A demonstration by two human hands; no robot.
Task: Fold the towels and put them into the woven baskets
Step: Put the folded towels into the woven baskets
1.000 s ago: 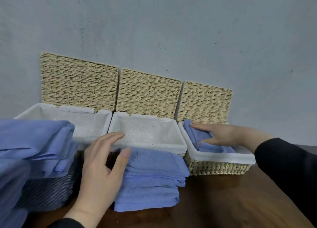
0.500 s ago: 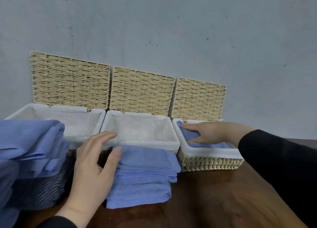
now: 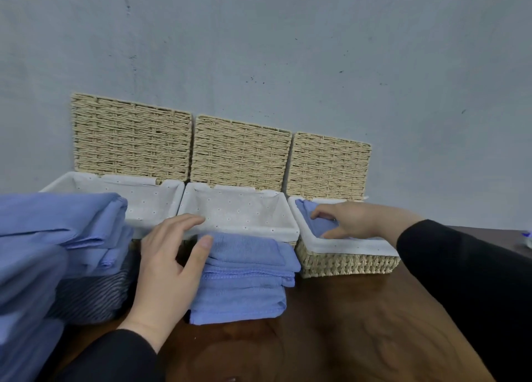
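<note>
Three woven baskets with white liners stand in a row against the wall: left basket [image 3: 149, 200], middle basket [image 3: 244, 213], right basket [image 3: 345, 263]. Their lids lean upright behind them. A blue towel [image 3: 319, 223] lies in the right basket, and my right hand [image 3: 354, 219] holds it between curled fingertips and thumb. In front of the middle basket sits a stack of folded blue towels [image 3: 241, 281]. My left hand [image 3: 167, 266] rests at its left side, fingers on the middle basket's front rim and thumb on the top towel. The left and middle baskets show only liner.
A tall pile of blue towels [image 3: 57, 226] fills the left foreground on top of a dark striped cloth [image 3: 92, 295]. The brown wooden table [image 3: 345, 324] runs to the right of the stack. A small whitish object [image 3: 526, 239] shows at the right edge.
My right hand's fingers went from lying flat on the towel in the right basket to curling onto it. My left hand stayed by the stack.
</note>
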